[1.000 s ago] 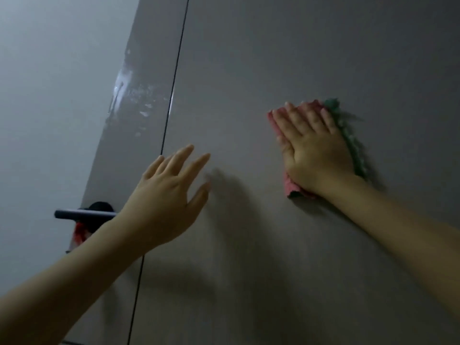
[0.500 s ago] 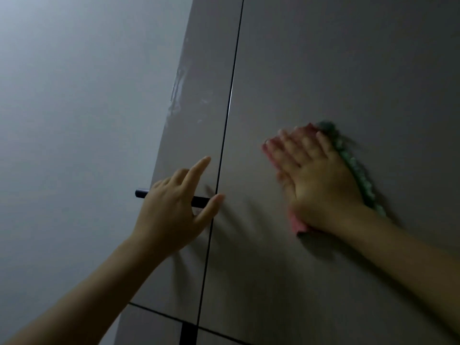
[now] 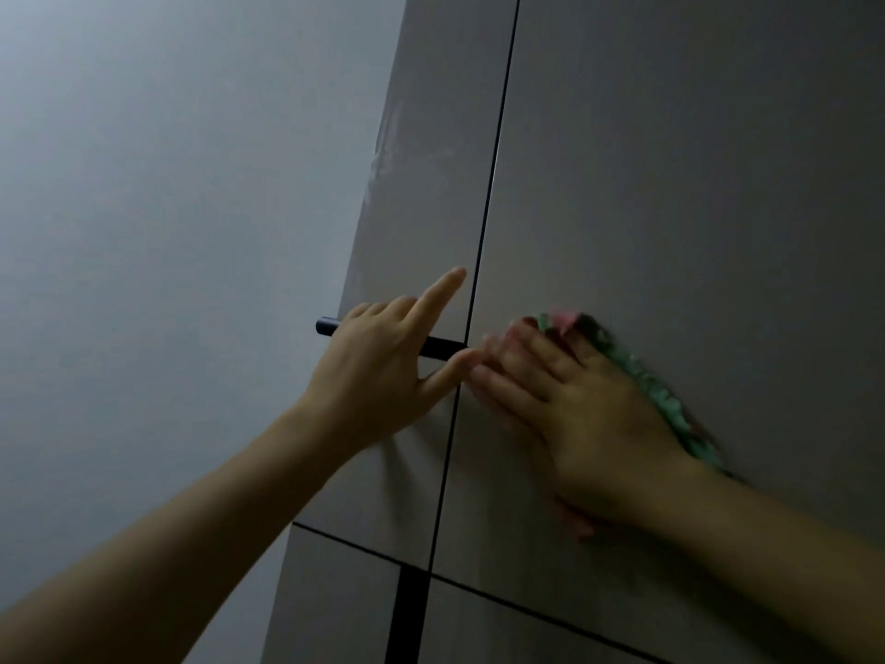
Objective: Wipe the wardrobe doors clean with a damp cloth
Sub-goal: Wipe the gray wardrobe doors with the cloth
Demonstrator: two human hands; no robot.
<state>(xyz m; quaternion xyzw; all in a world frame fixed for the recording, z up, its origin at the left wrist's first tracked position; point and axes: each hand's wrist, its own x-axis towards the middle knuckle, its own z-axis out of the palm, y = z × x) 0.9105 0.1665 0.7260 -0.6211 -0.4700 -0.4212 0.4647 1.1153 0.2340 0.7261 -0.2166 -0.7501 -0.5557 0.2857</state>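
Pink-green cloth (image 3: 637, 371) lies flat against the grey-brown wardrobe door (image 3: 670, 184).

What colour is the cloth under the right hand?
Pink and green cloth, seen in the head view.

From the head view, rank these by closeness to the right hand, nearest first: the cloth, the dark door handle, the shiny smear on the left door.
Measured from the right hand:
1. Cloth: pressed under the palm against the right door, its green edge showing past the hand.
2. Dark door handle: to the left, just across the door gap, behind the left hand.
3. Shiny smear: high up on the left door.
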